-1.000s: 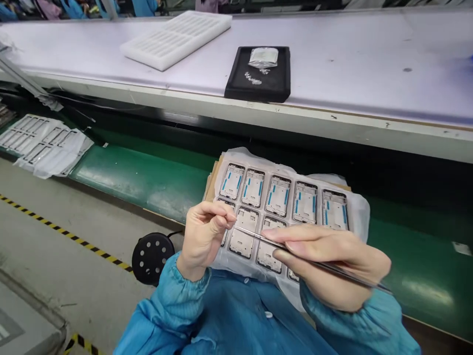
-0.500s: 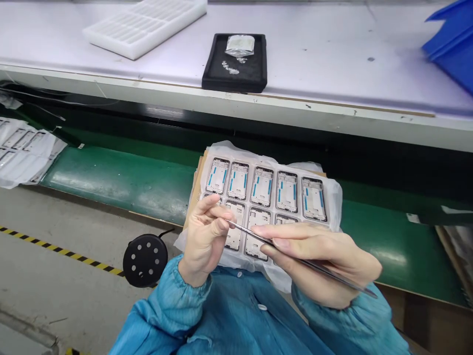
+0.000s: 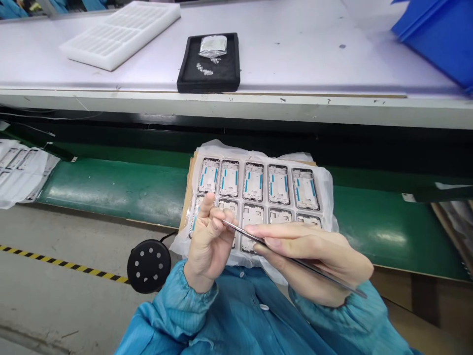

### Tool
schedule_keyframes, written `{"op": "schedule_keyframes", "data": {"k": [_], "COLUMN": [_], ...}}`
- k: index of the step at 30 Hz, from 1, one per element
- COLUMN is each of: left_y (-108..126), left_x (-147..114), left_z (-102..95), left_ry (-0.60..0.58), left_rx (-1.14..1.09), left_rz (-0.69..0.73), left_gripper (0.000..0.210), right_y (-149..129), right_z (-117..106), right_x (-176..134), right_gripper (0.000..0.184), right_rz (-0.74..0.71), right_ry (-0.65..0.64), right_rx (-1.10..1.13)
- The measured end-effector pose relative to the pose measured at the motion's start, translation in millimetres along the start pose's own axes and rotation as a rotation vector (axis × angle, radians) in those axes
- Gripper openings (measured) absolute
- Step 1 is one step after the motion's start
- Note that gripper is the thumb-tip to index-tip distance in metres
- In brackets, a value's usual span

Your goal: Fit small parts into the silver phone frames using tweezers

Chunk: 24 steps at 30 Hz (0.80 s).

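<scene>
My right hand [image 3: 316, 254] grips a pair of slim metal tweezers [image 3: 242, 230] between thumb and fingers, the points directed left. At those points, the thumb and a fingertip of my left hand [image 3: 209, 246] are pinched together; anything between them is too small to make out. Beneath both hands lies a clear plastic tray [image 3: 325, 197] holding two rows of phone middle frames [image 3: 253, 182]. Blue strips mark the frames in the far row and the left one in the near row. My hands cover part of the near row.
On the white bench [image 3: 295, 54] sit a black tray [image 3: 229, 74] with a small bag and tiny clear pieces, a white slotted tray [image 3: 111, 42], and a blue bin [image 3: 439, 39]. More framed trays [image 3: 22, 172] rest left on the green shelf [image 3: 118, 182]. A black round stool [image 3: 149, 266] stands below.
The view has shifted right, so the bench things sit further left. My left index finger is raised more; the tweezers stay at the left fingertips.
</scene>
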State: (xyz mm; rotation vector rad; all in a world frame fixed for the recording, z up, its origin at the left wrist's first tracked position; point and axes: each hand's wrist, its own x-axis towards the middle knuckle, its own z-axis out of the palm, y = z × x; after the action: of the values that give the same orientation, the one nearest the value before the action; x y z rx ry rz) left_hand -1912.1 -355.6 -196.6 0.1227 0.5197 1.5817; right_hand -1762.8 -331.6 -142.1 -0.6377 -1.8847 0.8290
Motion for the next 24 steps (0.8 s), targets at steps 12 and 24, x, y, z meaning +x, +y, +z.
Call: {"op": "schedule_keyframes", "data": {"k": [12, 24], "left_y": [-22, -64], "left_x": [8, 1], "left_z": [1.0, 23.7], "left_ry": [0.01, 0.123], "left_rx": [-0.03, -0.013], "left_rz": [0.059, 0.183], "left_gripper": [0.051, 0.052], "right_y": [10, 24], "right_z": [1, -34], "right_x": [-9, -18], "right_gripper": [0.049, 0.045], "right_rz": [0.113, 0.112], "right_ry": [0.141, 0.162], "right_rx": [0.14, 0.297]}}
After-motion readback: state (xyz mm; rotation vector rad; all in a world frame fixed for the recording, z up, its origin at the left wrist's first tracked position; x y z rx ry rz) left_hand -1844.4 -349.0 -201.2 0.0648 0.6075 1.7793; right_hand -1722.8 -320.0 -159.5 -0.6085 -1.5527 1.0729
